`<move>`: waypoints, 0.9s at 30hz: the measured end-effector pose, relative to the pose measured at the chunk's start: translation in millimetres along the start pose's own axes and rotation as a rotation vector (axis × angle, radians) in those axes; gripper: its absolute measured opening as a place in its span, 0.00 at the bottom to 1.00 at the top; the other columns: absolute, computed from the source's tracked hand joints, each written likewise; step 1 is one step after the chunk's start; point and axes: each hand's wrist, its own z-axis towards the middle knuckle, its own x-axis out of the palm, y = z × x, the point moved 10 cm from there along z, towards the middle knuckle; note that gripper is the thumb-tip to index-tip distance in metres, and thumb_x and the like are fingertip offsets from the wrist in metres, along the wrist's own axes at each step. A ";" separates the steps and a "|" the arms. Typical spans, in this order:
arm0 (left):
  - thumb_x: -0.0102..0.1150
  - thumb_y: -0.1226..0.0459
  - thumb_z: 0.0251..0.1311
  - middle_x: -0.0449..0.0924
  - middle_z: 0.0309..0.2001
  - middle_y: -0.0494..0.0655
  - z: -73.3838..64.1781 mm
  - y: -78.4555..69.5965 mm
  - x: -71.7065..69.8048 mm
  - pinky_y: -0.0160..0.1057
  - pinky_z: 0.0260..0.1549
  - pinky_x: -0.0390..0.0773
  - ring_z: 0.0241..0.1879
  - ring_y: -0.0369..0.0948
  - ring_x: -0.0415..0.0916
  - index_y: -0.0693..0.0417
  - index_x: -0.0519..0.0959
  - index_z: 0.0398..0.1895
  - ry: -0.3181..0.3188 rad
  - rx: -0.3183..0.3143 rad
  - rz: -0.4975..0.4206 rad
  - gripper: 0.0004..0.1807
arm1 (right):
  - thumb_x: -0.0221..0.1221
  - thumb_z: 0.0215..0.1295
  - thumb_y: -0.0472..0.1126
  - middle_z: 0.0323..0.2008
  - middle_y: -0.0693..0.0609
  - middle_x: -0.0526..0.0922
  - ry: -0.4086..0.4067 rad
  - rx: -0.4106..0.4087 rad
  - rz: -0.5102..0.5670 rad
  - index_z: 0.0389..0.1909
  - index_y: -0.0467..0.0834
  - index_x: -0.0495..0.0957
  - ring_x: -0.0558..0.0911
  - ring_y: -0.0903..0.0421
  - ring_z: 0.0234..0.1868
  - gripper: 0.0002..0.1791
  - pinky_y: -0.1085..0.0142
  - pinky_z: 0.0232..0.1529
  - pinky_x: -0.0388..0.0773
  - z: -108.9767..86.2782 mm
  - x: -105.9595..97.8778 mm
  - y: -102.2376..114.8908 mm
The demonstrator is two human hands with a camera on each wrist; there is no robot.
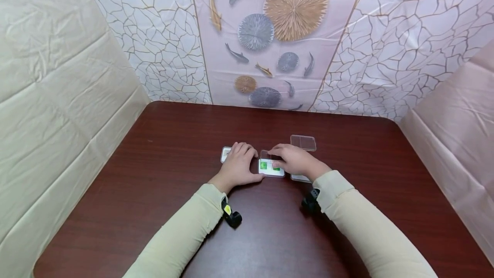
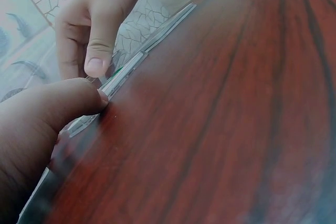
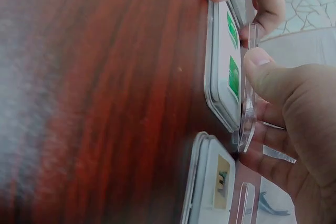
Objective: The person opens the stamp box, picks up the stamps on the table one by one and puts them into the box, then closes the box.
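A flat clear plastic case (image 1: 271, 172) with a white insert and two green squares lies on the table between the hands. My left hand (image 1: 240, 164) grips its left end, thumb at the near corner and a finger at the far side. My right hand (image 1: 295, 160) pinches a clear lid (image 3: 247, 116) between thumb and fingers. That lid stands raised along the far edge of the case, hinge or contact partly hidden by the fingers. A second white-insert case (image 3: 210, 179), with a tan rectangle on it, sits partly under my right wrist in the head view.
Another white case (image 1: 225, 154) lies left of my left hand, partly covered by it. A clear cover (image 1: 303, 142) lies behind my right hand. Everything rests on a dark red-brown wooden table (image 1: 173, 149), with patterned cloth (image 1: 170, 33) hanging behind it.
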 end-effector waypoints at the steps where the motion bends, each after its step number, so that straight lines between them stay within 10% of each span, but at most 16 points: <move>1: 0.67 0.37 0.48 0.72 0.56 0.45 0.0 -0.2 -0.4 0.54 0.74 0.49 0.65 0.47 0.64 0.47 0.76 0.51 -0.002 0.002 0.000 0.34 | 0.61 0.72 0.46 0.61 0.42 0.78 -0.002 -0.006 -0.002 0.65 0.39 0.77 0.78 0.45 0.61 0.25 0.49 0.61 0.75 -0.6 0.1 1.7; 27: 0.67 0.40 0.50 0.73 0.59 0.47 -1.6 -3.5 0.3 0.53 0.75 0.48 0.68 0.49 0.61 0.45 0.79 0.54 -0.034 0.066 -0.014 0.31 | 0.68 0.65 0.49 0.56 0.43 0.80 -0.068 -0.136 -0.052 0.57 0.39 0.81 0.79 0.47 0.55 0.25 0.53 0.56 0.76 -9.5 4.0 23.8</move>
